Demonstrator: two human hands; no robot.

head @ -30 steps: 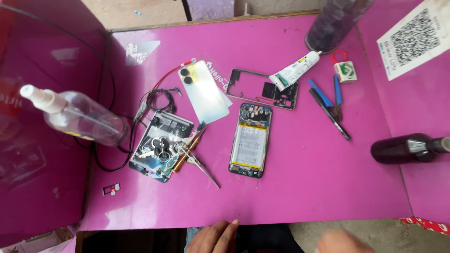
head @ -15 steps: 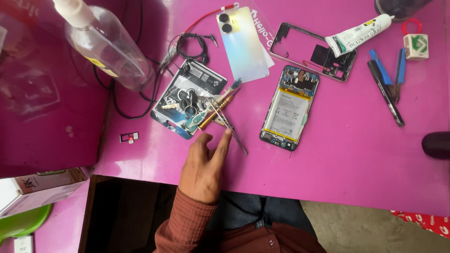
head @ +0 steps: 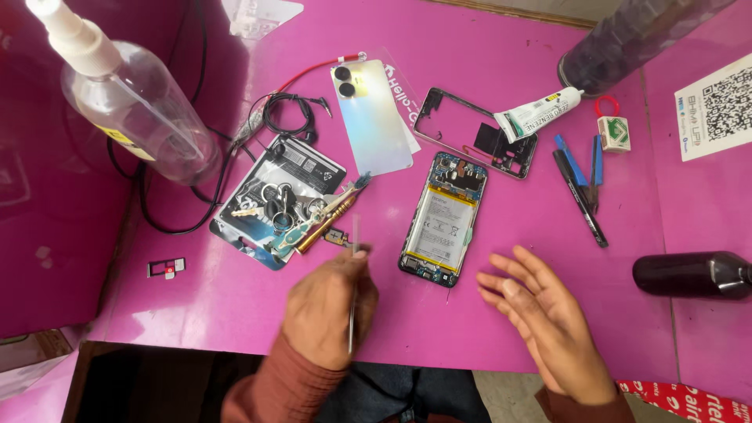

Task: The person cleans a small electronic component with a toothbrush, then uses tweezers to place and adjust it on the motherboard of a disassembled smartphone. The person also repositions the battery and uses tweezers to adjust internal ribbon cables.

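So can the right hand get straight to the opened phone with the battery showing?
Probably yes: the right hand lies open on the pink table just beside the opened phone, with only bare tabletop between them.

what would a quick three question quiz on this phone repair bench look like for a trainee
1. True or false: the left hand holds thin metal tweezers.
2. Which lies nearest the open right hand: A, the clear spray bottle; B, the opened phone with its battery showing; C, the white glue tube?
3. What lies just left of the empty phone frame on the pink table?

Key: 1 true. 2 B. 3 The iridescent phone back cover.
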